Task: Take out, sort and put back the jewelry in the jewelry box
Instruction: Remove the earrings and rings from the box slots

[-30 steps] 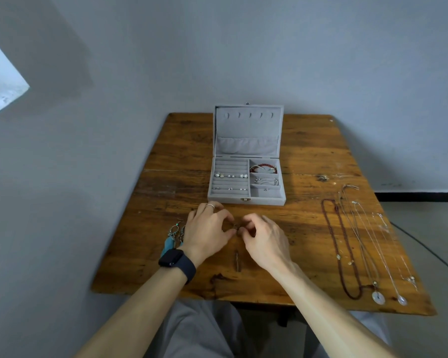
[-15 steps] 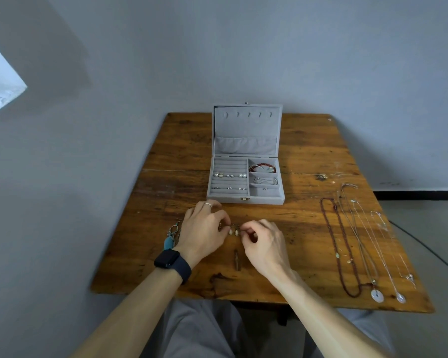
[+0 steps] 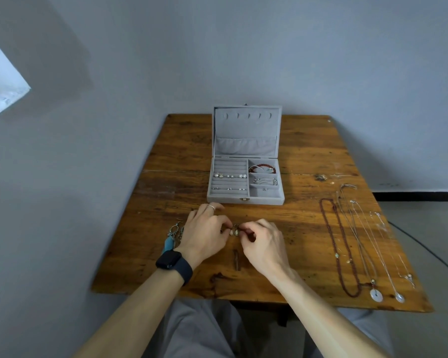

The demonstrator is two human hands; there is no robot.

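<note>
A grey jewelry box (image 3: 245, 198) stands open on the wooden table (image 3: 303, 156), its lid upright. Small earrings sit in its left ring rows, and a red bracelet (image 3: 262, 167) and silver pieces lie in the right compartments. In front of the box my left hand (image 3: 204, 232) and my right hand (image 3: 263, 240) meet fingertip to fingertip. Between them hang two small pale drop earrings (image 3: 234, 231), each hand pinching one. My left wrist wears a dark watch.
Blue and silver dangle earrings (image 3: 172, 237) lie left of my left hand. A small dark piece (image 3: 236, 259) lies on the table just under my hands. Several necklaces, one of dark red beads (image 3: 332, 239), stretch along the table's right side. A wall stands close behind.
The two pale drop earrings, hidden between my fingertips a second ago, now show between the hands. Both hands have stayed in about the same place.
</note>
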